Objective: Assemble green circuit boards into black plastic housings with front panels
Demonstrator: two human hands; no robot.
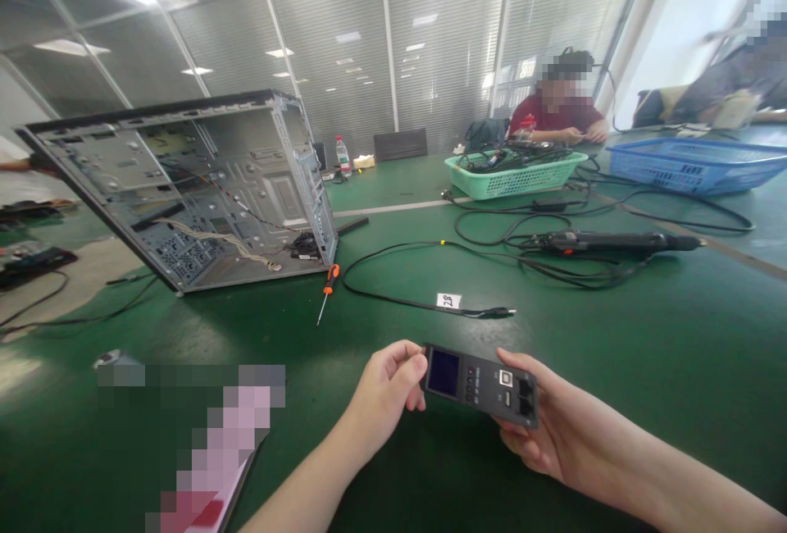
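Both of my hands hold a flat black panel (480, 384) just above the green table (645, 353). The panel has a small dark blue screen at its left end, a row of small buttons in the middle and ports at its right end. My left hand (386, 389) pinches the panel's left end between thumb and fingers. My right hand (541, 426) cups the right end from below, thumb on the top edge.
An open grey computer case (184, 189) stands at the far left with loose wires inside. An orange-handled screwdriver (326, 290) lies before it. A black cable with a white tag (448, 300) snakes across the middle. Behind are an electric screwdriver (608, 242), a green basket (513, 172), a blue basket (694, 164) and two seated people.
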